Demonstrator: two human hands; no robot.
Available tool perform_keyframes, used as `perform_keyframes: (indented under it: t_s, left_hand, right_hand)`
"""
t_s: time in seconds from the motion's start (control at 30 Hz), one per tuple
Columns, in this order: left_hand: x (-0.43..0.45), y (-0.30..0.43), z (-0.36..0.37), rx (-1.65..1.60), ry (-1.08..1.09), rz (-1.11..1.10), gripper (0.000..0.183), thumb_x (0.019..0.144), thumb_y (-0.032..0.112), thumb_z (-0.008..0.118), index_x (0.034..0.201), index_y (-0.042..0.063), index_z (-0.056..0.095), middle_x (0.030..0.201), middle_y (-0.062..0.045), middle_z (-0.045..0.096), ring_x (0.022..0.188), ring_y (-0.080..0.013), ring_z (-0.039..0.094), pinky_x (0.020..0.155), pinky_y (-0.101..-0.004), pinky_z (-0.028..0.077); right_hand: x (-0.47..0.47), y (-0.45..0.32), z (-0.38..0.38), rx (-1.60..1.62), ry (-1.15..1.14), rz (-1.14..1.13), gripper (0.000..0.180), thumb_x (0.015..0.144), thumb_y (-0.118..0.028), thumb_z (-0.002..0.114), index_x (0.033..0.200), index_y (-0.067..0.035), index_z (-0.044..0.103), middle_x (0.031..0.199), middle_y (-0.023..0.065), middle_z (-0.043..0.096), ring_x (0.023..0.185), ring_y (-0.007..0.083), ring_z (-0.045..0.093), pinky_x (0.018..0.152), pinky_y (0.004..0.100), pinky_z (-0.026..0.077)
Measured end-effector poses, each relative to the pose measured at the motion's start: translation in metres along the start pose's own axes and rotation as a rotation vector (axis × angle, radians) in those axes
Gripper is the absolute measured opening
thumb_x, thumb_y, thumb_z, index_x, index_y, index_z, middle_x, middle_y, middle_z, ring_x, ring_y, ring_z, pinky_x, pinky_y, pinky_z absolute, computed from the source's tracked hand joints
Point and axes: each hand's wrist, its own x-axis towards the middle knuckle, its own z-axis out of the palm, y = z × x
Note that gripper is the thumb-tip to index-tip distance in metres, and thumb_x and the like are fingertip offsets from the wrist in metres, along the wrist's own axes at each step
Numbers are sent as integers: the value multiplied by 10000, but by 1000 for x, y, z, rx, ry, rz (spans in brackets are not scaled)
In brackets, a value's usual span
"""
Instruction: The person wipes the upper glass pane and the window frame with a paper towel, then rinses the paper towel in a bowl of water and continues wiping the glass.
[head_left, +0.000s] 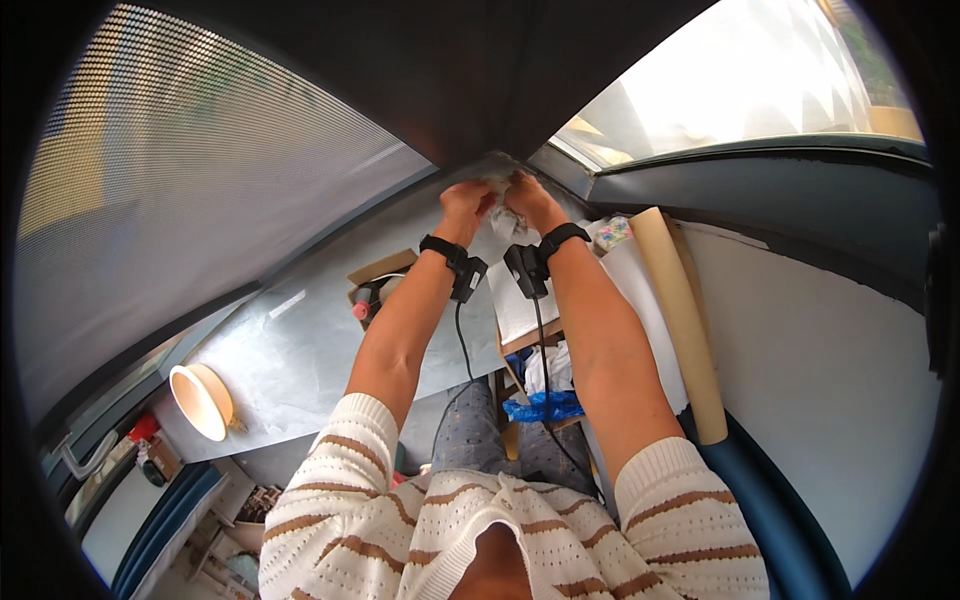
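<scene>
Both my arms reach out to the far corner of a grey tabletop (330, 330). My left hand (466, 201) has its fingers curled close to the corner wall, and what lies between them cannot be told. Close by on its right, my right hand (529, 199) is bent with its fingertips near the wall. A crumpled whitish cloth or wad (508, 221) lies between and just below the two hands; whether either hand grips it is unclear. Each wrist wears a black strap with a small black device and a cable.
An open cardboard box (382, 268) with bottles stands left of my left forearm. A cream plastic basin (202, 401) sits at the table's left end. Right of my right arm lean brown paper rolls (682, 322). A shelf below holds cloths and a blue plastic bag (541, 407). Mesh and window surround the corner.
</scene>
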Motion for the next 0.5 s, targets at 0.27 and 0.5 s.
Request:
perform_keyframes:
  t_s: [0.27, 0.5]
  left_hand:
    - [5, 14, 3, 819, 568, 247, 271, 675, 230, 616, 877, 63, 686, 960, -199, 635, 918, -340, 617, 803, -371, 480]
    - [23, 6, -12, 922, 484, 571, 261, 690, 309, 625, 834, 105, 698, 879, -198, 640, 869, -354, 619, 727, -428, 498]
  right_hand:
    - [-29, -26, -11, -733, 166, -352, 121, 755, -34, 544, 830, -12, 637, 722, 101, 628, 652, 243, 627, 616, 324, 503]
    - [-70, -56, 6, 82, 558, 42, 198, 660, -87, 540, 774, -62, 699, 796, 214, 642, 762, 347, 634, 732, 344, 487]
